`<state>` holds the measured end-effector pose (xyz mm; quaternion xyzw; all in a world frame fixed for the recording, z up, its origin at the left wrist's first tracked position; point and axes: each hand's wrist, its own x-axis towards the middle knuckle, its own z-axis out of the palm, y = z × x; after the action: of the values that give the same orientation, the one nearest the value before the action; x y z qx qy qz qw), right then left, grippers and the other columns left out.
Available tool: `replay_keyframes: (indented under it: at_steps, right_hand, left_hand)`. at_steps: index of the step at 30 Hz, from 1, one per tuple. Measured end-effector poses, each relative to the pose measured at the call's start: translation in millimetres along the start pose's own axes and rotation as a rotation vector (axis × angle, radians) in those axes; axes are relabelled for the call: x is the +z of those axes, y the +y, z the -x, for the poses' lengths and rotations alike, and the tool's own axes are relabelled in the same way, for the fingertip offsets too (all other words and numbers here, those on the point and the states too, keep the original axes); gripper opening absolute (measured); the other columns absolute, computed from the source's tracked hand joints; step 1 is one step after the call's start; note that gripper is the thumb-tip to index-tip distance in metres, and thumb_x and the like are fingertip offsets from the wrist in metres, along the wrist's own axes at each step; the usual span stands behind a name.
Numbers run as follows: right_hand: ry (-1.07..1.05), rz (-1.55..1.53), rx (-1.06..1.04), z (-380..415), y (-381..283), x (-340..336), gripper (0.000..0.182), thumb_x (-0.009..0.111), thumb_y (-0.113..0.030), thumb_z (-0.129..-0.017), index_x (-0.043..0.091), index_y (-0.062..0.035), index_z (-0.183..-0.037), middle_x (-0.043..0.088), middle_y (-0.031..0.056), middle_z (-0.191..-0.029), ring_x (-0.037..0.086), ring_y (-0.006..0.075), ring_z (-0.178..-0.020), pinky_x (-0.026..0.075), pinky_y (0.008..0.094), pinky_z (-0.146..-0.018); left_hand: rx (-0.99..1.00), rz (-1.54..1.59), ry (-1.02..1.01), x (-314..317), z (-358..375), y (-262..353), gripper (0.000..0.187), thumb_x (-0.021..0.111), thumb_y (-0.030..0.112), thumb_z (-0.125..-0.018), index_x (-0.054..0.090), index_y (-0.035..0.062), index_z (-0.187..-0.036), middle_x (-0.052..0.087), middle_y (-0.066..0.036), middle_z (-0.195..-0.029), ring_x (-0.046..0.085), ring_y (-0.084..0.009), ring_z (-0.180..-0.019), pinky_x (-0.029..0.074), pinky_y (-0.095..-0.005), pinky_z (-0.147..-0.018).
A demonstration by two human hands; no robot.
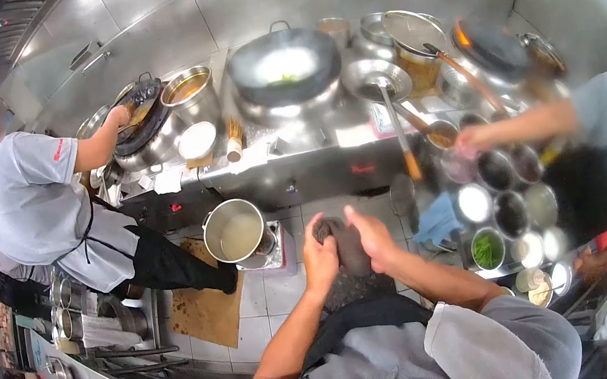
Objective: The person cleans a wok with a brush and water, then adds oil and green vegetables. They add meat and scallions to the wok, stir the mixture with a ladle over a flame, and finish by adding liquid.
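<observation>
Both hands are in front of my apron, a little above the floor area by the stove. A crumpled dark grey-brown cloth (351,247) hangs between them. My left hand (320,257) is closed around the cloth's left side, its fingertips at the bunched top. On the other side my right hand (373,238) grips the cloth's right edge, thumb pointing up; its fingers are partly hidden. Ahead of my hands, a large black wok (285,68) with some green food in it sits on the burner. A pot of cloudy liquid (236,233) stands left of my hands.
At left a co-worker (39,193) leans over another wok (138,113). From the right, a co-worker's arm (522,129) reaches across the seasoning containers (494,169). A strainer ladle (395,126) overhangs the counter edge. Cardboard (207,310) lies on the tiles.
</observation>
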<state>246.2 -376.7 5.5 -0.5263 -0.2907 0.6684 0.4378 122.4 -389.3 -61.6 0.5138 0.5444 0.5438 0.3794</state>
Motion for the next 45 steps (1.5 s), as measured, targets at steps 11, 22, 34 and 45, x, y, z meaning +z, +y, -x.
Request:
replay_keyframes:
  at_steps: [11, 22, 34, 45]
  right_hand:
    - [-0.793, -0.084, -0.250, 58.8, -10.6, -34.1, 0.048, 0.046, -0.030, -0.101, 0.036, 0.0002, -0.136, 0.049, 0.0043, -0.127, 0.045, 0.0132, -0.119, 0.037, 0.0331, -0.100]
    - [-0.644, 0.033, -0.228, 61.4, -5.2, -72.3, 0.038, 0.050, -0.022, -0.099, 0.043, -0.0019, -0.130, 0.051, 0.0044, -0.118, 0.047, 0.0117, -0.111, 0.040, 0.0300, -0.096]
    - [-0.532, -0.223, -0.112, 44.7, 9.6, -96.7, 0.034, 0.048, -0.014, -0.098, 0.043, -0.0012, -0.129, 0.052, 0.0110, -0.127, 0.048, 0.0220, -0.121, 0.034, 0.0378, -0.105]
    - [-0.783, -0.091, 0.104, 25.4, 12.2, -42.4, 0.042, 0.045, -0.024, -0.100, 0.041, 0.0037, -0.132, 0.052, 0.0161, -0.127, 0.052, 0.0257, -0.116, 0.040, 0.0382, -0.100]
  left_hand:
    - [-0.245, 0.540, -0.484, -31.9, 17.3, 92.6, 0.113, 0.086, 0.017, -0.067, 0.010, 0.0099, -0.150, 0.027, -0.017, -0.151, 0.036, -0.0253, -0.134, 0.034, -0.0387, -0.108]
    - [-0.356, 0.684, -0.523, 10.4, 28.0, 95.5, 0.081, 0.072, -0.005, -0.067, 0.033, 0.0066, -0.137, 0.049, -0.011, -0.120, 0.052, -0.0206, -0.110, 0.043, -0.0335, -0.094]
    - [-0.370, 0.415, -0.189, 43.0, 44.9, 74.1, 0.082, 0.076, 0.015, -0.065, 0.035, -0.0048, -0.133, 0.057, -0.014, -0.113, 0.055, -0.0225, -0.106, 0.044, -0.0310, -0.091]
    - [-0.313, 0.090, 0.054, -2.4, 79.0, 73.2, 0.092, 0.079, 0.025, -0.064, 0.026, -0.0038, -0.134, 0.058, -0.021, -0.110, 0.058, -0.0292, -0.103, 0.046, -0.0323, -0.089]
